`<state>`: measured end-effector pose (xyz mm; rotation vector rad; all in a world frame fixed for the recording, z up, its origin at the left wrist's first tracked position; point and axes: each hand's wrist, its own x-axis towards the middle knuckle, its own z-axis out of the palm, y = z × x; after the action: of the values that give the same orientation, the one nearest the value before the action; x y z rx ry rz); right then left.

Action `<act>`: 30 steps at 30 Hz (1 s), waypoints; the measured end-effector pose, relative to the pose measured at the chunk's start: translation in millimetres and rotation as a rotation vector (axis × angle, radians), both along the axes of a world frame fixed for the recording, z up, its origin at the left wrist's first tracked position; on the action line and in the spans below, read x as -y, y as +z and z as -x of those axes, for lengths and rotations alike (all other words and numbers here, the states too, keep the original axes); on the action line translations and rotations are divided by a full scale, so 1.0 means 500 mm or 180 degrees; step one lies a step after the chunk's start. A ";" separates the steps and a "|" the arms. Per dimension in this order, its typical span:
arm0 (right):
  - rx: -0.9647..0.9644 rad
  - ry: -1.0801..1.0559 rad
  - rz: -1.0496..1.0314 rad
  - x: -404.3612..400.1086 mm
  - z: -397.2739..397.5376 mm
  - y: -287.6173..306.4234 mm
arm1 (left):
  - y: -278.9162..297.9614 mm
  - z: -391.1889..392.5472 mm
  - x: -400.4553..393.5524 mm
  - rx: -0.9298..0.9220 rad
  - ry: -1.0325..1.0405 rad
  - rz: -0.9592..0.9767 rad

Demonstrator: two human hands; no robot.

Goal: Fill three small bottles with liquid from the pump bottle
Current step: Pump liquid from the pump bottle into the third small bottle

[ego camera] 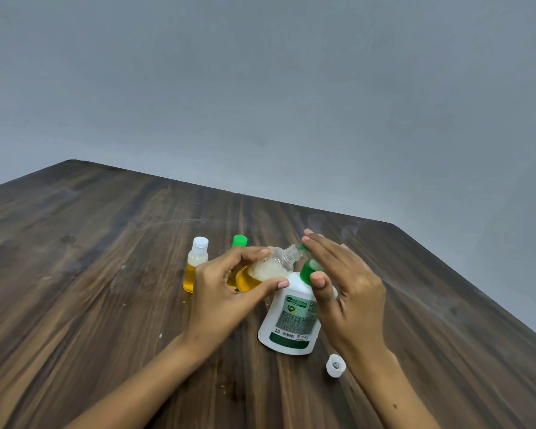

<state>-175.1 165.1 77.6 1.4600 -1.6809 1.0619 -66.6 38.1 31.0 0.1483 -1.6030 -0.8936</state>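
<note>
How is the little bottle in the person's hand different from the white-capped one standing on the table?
The held bottle is tilted and uncapped, gripped by the left hand; the white-capped bottle stands upright, closed and untouched. The held bottle's neck points at the green pump; the white-capped bottle stands apart. Both are clear, holding yellow liquid under pale foam.

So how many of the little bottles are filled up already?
Two look done: the white-capped bottle and the green-capped bottle stand closed on the table, though the green one is mostly hidden. The third, the open bottle, is tilted in the left hand at the pump bottle spout, partly full, while the right hand rests on the pump. Its loose cap still needs putting on.
</note>
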 end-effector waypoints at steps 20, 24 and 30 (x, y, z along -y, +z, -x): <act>-0.0065 -0.0165 -0.0088 -0.003 -0.005 -0.007 | 0.007 -0.007 -0.003 0.0041 -0.0112 0.0014; -0.0180 -0.0017 -0.0046 -0.002 0.001 0.004 | 0.014 -0.009 -0.007 0.0101 -0.0090 0.0002; -0.0183 0.0085 -0.0018 -0.005 0.012 -0.005 | 0.013 -0.007 -0.006 0.0101 -0.0091 -0.0042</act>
<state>-181.1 167.5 75.0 1.5064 -1.6296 1.0206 -63.1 41.0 37.6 0.1497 -1.6326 -0.9281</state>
